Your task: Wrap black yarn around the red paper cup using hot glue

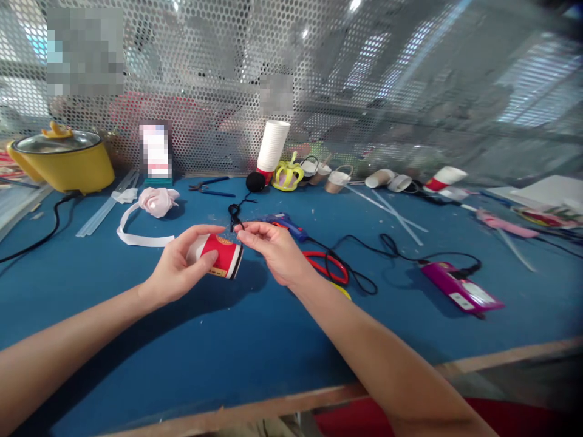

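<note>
In the head view, 1 red-and-white paper cup (223,255) is held on its side above the blue table (182,364), gripped by the fingers of the left hand (173,274). The fingers of the right hand (276,247) are pinched beside the black rim (237,263), apparently on black cord (234,212). Rim edging seems in hand; a steady cup and taut cord would be called for next.

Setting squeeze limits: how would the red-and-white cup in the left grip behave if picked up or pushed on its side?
The cup looks like printed paperboard, so it's probably light and apt to dent if squeezed hard. Its round wall suggests it would likely roll if pushed on its side.
</note>
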### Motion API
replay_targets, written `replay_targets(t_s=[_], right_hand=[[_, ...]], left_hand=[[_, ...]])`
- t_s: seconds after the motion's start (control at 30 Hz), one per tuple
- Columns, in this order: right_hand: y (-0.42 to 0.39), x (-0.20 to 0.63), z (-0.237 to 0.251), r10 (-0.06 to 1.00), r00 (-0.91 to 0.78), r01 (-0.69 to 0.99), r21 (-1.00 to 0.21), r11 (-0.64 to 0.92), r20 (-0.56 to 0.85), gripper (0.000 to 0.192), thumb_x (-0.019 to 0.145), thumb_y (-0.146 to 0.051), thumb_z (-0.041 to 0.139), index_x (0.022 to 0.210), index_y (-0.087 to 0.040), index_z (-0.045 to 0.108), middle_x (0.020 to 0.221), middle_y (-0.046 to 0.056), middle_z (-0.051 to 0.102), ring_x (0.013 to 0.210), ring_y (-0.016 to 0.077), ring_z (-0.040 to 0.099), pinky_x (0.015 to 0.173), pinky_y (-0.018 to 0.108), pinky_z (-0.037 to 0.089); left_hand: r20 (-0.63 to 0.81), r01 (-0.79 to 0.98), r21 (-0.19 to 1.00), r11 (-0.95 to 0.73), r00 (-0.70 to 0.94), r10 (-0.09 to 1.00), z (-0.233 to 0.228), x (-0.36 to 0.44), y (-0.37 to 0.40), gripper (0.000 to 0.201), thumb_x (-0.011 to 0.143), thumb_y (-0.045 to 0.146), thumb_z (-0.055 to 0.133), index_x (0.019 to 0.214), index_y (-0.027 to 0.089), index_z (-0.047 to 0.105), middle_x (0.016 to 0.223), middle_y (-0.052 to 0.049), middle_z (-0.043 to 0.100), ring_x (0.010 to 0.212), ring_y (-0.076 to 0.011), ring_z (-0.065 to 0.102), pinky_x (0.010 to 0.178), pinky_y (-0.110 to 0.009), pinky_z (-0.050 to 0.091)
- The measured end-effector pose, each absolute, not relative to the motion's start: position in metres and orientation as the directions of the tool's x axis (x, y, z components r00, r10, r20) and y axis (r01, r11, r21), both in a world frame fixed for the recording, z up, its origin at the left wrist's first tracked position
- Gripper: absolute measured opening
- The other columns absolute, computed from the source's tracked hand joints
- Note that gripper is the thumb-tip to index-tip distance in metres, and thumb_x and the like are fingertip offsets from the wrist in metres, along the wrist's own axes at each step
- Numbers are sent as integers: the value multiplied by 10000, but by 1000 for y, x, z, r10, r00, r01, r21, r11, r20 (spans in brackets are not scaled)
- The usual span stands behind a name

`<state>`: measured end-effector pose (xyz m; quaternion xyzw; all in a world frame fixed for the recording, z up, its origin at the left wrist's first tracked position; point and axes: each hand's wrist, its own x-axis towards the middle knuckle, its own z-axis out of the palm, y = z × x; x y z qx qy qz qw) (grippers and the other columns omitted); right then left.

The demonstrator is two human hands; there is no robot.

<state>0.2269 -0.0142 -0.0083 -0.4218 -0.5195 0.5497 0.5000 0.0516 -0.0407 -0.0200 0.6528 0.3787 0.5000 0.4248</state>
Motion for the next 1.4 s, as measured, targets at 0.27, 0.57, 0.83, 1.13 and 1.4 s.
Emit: replay_targets(t_s=[0.27,0.57,0.83,1.13,1.4], right_hand=[[-12,227,-12,987,-161,-143,-990,-4,20,156,569,-276,748,594,-172,633,823,21,631,849,144,562,872,325,378],[-11,228,-13,983,-177,-125,-989,-74,-51,197,563,-310,751,620,-165,630,705,-6,613,686,109,525,730,291,377],[-11,228,-15,975,-203,-127,-985,-119,-91,221,566,-323,750,647,-162,622,643,-29,581,627,91,503,689,275,376],[-13,225,-14,960,-248,-210,-960,-186,-131,238,556,-327,757,635,-161,606,685,-15,594,689,117,553,690,293,451],[-13,224,-15,949,-278,-238,-946,-220,-150,220,579,-308,746,619,-167,582,641,-23,576,658,113,549,632,276,465]], left_hand=[[389,90,907,-411,193,901,-22,51,-42,269,754,224,593,1016,164,601,767,0,645,519,-53,492,474,-139,410],[450,138,869,-476,182,874,-26,49,-42,274,764,216,587,1034,179,608,899,-34,661,680,-109,583,598,-197,467],[489,147,846,-512,168,856,-26,48,-43,272,760,210,590,1030,181,613,907,-43,657,717,-130,591,636,-225,475],[463,145,864,-481,146,875,-24,49,-45,277,750,238,606,1019,174,625,906,-50,661,674,-117,582,590,-207,472],[416,92,899,-427,119,902,-22,50,-45,282,747,245,611,1017,167,617,879,-44,668,584,-88,546,521,-179,453]])
